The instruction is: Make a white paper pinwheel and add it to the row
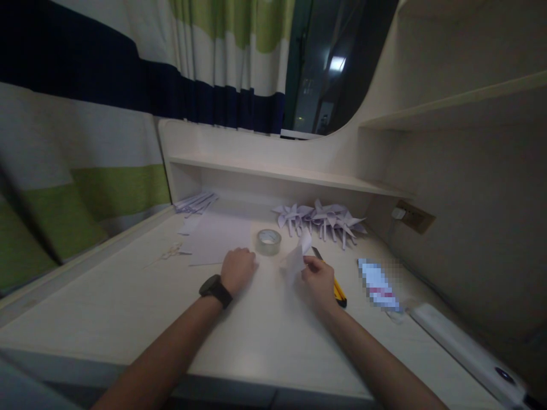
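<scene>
My right hand [318, 280] is closed, pinching a loose piece of white paper [293, 263] that stands up from the desk and bends at its top. Just behind that hand lies a yellow and black utility knife [339, 293], partly covered by it. My left hand [237, 270], below a wristwatch, rests with curled fingers beside the lower right corner of a flat white paper sheet [220, 233]. Its fingertips are hidden, so what they hold, if anything, does not show. Between and beyond the hands sits a roll of clear tape [269, 244].
White paper pinwheels [327, 216] are heaped at the back right. Paper strips or sticks [196, 203] lie back left, with scissors [171, 250] nearer. A blurred phone [379, 285] and a long white lamp-like bar [461, 347] are to the right. A shelf [290, 175] overhangs the desk's back.
</scene>
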Tool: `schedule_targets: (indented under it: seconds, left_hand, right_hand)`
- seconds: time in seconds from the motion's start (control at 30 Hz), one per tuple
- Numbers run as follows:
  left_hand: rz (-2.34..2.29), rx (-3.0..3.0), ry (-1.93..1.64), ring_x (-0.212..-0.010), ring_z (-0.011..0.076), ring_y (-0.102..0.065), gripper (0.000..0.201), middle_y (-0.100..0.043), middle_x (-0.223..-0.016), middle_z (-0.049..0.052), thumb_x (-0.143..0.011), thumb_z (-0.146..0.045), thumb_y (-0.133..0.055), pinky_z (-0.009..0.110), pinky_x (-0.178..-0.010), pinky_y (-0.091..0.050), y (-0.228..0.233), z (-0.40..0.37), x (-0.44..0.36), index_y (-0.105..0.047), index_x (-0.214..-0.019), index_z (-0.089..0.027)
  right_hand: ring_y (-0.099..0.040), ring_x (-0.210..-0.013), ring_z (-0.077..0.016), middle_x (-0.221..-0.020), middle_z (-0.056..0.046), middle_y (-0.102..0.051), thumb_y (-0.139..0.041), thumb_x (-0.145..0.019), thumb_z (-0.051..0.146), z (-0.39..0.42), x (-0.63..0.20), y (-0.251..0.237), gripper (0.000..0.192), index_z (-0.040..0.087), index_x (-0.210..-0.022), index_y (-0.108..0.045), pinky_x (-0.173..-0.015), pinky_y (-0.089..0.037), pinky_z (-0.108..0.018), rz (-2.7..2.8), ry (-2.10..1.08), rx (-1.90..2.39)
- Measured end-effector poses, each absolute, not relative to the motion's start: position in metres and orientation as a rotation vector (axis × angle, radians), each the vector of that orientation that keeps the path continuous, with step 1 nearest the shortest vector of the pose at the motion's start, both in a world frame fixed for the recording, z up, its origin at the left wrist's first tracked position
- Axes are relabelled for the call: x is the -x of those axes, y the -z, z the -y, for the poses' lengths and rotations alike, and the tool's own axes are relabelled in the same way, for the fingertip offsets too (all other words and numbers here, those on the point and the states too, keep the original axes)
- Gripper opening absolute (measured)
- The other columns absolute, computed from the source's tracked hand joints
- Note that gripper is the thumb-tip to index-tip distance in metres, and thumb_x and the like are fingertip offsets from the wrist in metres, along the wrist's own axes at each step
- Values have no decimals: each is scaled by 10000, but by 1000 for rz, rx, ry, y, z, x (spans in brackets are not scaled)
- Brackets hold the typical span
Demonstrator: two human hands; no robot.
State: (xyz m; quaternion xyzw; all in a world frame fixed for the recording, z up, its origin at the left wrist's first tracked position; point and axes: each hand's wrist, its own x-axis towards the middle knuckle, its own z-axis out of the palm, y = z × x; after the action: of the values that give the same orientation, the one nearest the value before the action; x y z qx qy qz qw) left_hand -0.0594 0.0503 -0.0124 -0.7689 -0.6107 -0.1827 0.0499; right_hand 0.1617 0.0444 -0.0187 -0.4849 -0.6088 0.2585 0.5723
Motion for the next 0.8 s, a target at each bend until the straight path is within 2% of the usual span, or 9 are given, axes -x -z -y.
schedule_targets:
  seconds: [0.1,0.2,0.3,0.4,0.47,0.6,0.67,0.8]
  left_hand:
    - [1874,2365,477,-848,242,-591,214,-639,-881,130,-856,-201,-463,349,-765,-387,14,-48,56,-668,-882,-144]
    - [1860,2408,614,-851,212,-603,237,-630,-918,111,-861,-159,-445,320,-771,-415,14,-50,55,-657,-966,-151]
    - [1795,2474,1076,-837,179,-617,243,-623,-976,95,-871,-176,-442,290,-768,-445,11,-55,53,-648,-999,-159]
    - [1872,2528,1687,-671,135,-624,281,-630,-1021,100,-870,-257,-470,254,-620,-473,2,-53,48,-624,-1069,-133]
    - [1965,2559,1968,-623,132,-612,321,-659,-943,99,-853,-336,-512,240,-556,-459,-7,-47,43,-655,-1028,-108]
    - [2002,2666,2262,-612,124,-574,359,-662,-712,58,-772,-352,-644,232,-578,-428,-19,-32,35,-686,-1013,-89]
    - [1963,2745,2395,-632,125,-579,349,-674,-746,70,-762,-361,-661,240,-599,-429,-21,-28,32,-699,-981,-91]
    - [1862,2867,2591,-788,169,-615,319,-691,-947,119,-770,-369,-655,278,-706,-452,-21,-25,29,-710,-943,-106]
  right_hand:
    - [-602,-578,-173,-715,-57,-703,-565,-694,233,-46,-162,21,200,138,-802,-705,-540,-447,-256,1399,-654,1103]
    - [-600,-576,-169,-736,-60,-708,-571,-685,230,-49,-162,25,219,134,-834,-700,-527,-441,-248,1344,-703,1091]
    - [-571,-532,-152,-694,-42,-694,-577,-687,247,-51,-163,28,226,141,-845,-698,-497,-414,-236,1324,-711,1079]
    - [-525,-479,-136,-615,-18,-658,-580,-695,262,-50,-162,26,220,143,-840,-696,-466,-385,-227,1324,-679,1076]
    - [-520,-481,-138,-606,-18,-649,-571,-710,260,-48,-161,23,206,141,-825,-694,-463,-383,-229,1333,-639,1092]
    - [-555,-559,-147,-681,-30,-659,-568,-761,252,-38,-159,13,144,160,-768,-679,-532,-424,-247,1412,-412,1083]
    - [-565,-602,-146,-708,-29,-647,-571,-785,230,-33,-157,10,112,172,-736,-654,-571,-435,-252,1490,-245,1018]
    - [-562,-640,-142,-753,-38,-619,-541,-824,166,-25,-156,9,89,180,-766,-607,-584,-440,-252,1635,36,879]
